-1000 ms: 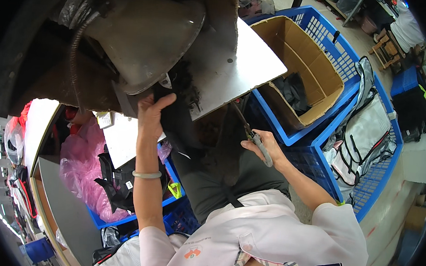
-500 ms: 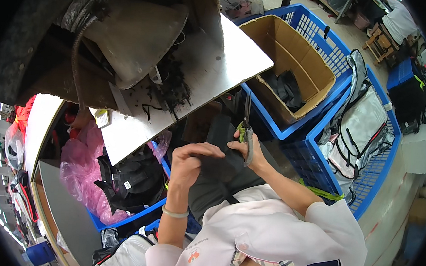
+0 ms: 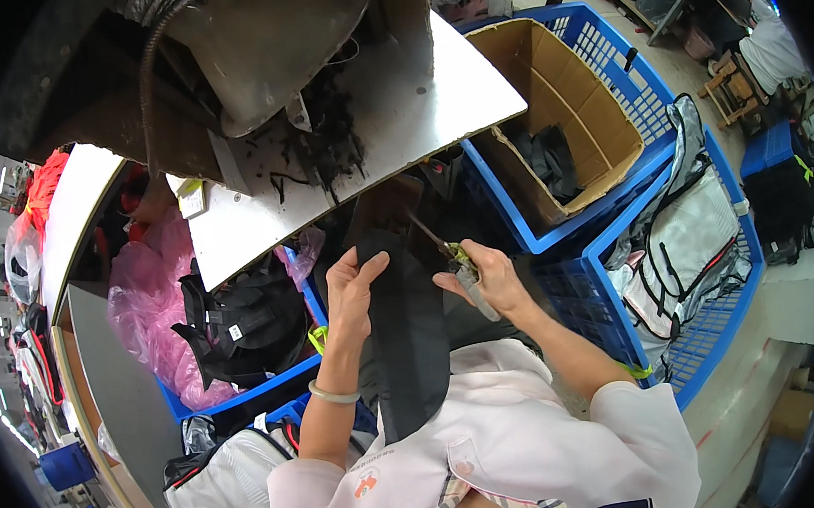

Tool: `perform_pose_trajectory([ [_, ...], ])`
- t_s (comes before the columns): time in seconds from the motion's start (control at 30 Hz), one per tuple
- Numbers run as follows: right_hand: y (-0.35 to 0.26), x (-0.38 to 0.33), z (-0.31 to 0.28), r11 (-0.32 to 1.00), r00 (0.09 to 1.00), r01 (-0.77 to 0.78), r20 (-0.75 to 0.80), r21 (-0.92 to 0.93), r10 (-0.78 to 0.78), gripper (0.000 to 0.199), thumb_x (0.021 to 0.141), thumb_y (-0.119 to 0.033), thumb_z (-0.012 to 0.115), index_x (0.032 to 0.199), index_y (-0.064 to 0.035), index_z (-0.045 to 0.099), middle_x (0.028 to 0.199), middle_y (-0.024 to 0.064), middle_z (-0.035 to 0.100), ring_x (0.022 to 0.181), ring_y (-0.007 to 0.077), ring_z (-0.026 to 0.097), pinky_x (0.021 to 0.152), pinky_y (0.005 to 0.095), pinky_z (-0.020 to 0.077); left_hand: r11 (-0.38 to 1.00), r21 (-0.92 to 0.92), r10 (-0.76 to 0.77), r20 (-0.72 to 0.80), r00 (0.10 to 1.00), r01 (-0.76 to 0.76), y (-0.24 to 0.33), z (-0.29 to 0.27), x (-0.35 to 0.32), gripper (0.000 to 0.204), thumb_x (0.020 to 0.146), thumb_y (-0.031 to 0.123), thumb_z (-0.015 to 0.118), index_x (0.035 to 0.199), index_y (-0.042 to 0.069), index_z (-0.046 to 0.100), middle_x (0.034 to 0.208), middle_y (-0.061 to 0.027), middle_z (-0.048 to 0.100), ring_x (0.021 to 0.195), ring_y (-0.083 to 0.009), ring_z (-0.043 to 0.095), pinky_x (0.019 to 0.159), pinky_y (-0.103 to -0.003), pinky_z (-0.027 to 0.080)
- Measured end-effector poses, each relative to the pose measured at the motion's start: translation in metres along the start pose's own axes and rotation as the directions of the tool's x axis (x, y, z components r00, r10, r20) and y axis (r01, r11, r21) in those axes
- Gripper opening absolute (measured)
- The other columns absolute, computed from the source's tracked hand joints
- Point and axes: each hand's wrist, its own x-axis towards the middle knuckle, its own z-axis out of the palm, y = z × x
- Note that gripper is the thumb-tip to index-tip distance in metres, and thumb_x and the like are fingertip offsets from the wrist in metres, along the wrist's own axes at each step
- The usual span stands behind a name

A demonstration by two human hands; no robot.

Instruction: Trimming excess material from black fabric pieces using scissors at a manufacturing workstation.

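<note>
My left hand (image 3: 349,295) is closed on the edge of a long black fabric piece (image 3: 409,334), its thumb and finger at the piece's upper left side. The piece hangs over my lap and reaches up against my shirt front. In my right hand (image 3: 492,281) is a pair of scissors (image 3: 464,266) with wrapped, yellowish-green and grey handles. Their dark blades point up and left, just beyond the fabric's right edge and apart from it. Whether the blades are parted is hard to make out.
Ahead stands a white worktable (image 3: 457,78) with black scraps (image 3: 325,144) under a machine housing (image 3: 262,36). To the right are a cardboard box (image 3: 614,127) in a blue crate and another blue crate (image 3: 750,278) with grey-white bags. A left crate holds black pieces (image 3: 251,328) and pink plastic (image 3: 153,302).
My left hand has turned and closed on the black fabric, which now lies higher over my lap and shirt. The scissors have swung from pointing up to pointing up and left.
</note>
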Motion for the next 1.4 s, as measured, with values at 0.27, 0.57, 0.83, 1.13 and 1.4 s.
perform_pose_trajectory([
  [0.27, 0.004, 0.000, -0.003, 0.988, 0.966, -0.068, 0.238, -0.140, 0.100, 0.043, 0.070, -0.035, 0.072, 0.092, -0.0013, 0.057, 0.092, 0.0147, 0.061, 0.090, 0.0323, 0.059, 0.074, 0.0406, 0.0474, 0.998, 0.051, 0.047, -0.012, 0.999, -0.046, 0.004, 0.008, -0.004, 0.016, 0.080, -0.001, 0.063, 0.096, 0.000, 0.065, 0.088, -0.0038, 0.068, 0.076, -0.0089, 0.062, 0.072, -0.021, 0.049],
  [0.57, 0.008, 0.007, 0.001, 0.990, 0.969, 0.015, 0.247, -0.139, 0.019, 0.043, 0.069, -0.032, 0.071, 0.093, 0.0004, 0.057, 0.092, 0.0174, 0.061, 0.092, 0.0335, 0.058, 0.074, 0.0416, 0.0467, 0.997, 0.070, 0.046, -0.030, 0.998, -0.044, 0.003, 0.003, -0.002, 0.016, 0.080, -0.002, 0.062, 0.095, 0.001, 0.065, 0.088, -0.0034, 0.068, 0.076, -0.0085, 0.062, 0.073, -0.021, 0.048],
  [0.83, 0.012, 0.014, 0.004, 0.997, 0.951, 0.010, 0.308, -0.080, 0.015, 0.030, 0.068, -0.026, 0.069, 0.073, 0.0008, 0.057, 0.065, 0.0182, 0.059, 0.065, 0.0375, 0.060, 0.058, 0.0434, 0.0461, 0.997, 0.069, 0.047, -0.008, 0.999, -0.046, 0.008, 0.001, -0.001, 0.014, 0.082, 0.000, 0.061, 0.096, 0.002, 0.065, 0.089, -0.0027, 0.067, 0.078, -0.0095, 0.062, 0.073, -0.021, 0.048],
  [1.13, 0.008, 0.027, 0.004, 0.989, 0.963, 0.119, 0.254, -0.086, -0.093, 0.030, 0.069, -0.027, 0.067, 0.075, 0.0016, 0.059, 0.063, 0.0209, 0.058, 0.064, 0.0376, 0.059, 0.057, 0.0442, 0.0454, 0.990, 0.139, 0.001, -0.004, 1.000, -0.001, 0.006, 0.001, -0.002, 0.014, 0.082, 0.000, 0.061, 0.096, -0.001, 0.065, 0.088, -0.0031, 0.067, 0.074, -0.0088, 0.061, 0.071, -0.022, 0.049],
  [1.4, 0.011, 0.031, 0.003, 0.997, 0.911, -0.002, 0.412, -0.076, 0.033, 0.032, 0.066, -0.027, 0.069, 0.076, 0.0020, 0.060, 0.062, 0.0212, 0.058, 0.063, 0.0381, 0.059, 0.059, 0.0444, 0.0458, 0.988, 0.155, -0.012, 0.029, 1.000, 0.008, 0.013, -0.002, 0.002, 0.014, 0.082, 0.000, 0.061, 0.095, -0.001, 0.064, 0.087, -0.0038, 0.067, 0.073, -0.0084, 0.060, 0.071, -0.021, 0.049],
])
